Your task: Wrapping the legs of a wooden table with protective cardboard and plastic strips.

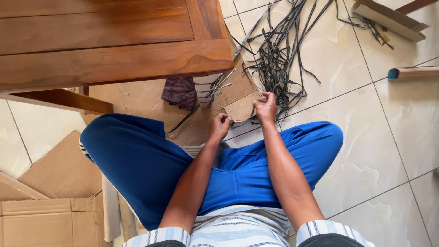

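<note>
I sit on the floor in blue trousers, legs crossed. My left hand is closed around a thin dark strip that runs across to my right hand, whose fingers pinch its other end. Both hands are held just past my knees, over the edge of a flattened cardboard sheet. A loose heap of long dark strips lies on the tiles right behind my right hand.
A brown wooden table fills the upper left, with a dark purple cloth and several metal pieces under its corner. Cardboard pieces lie at lower left. A cardboard box flap and a wooden stick lie upper right.
</note>
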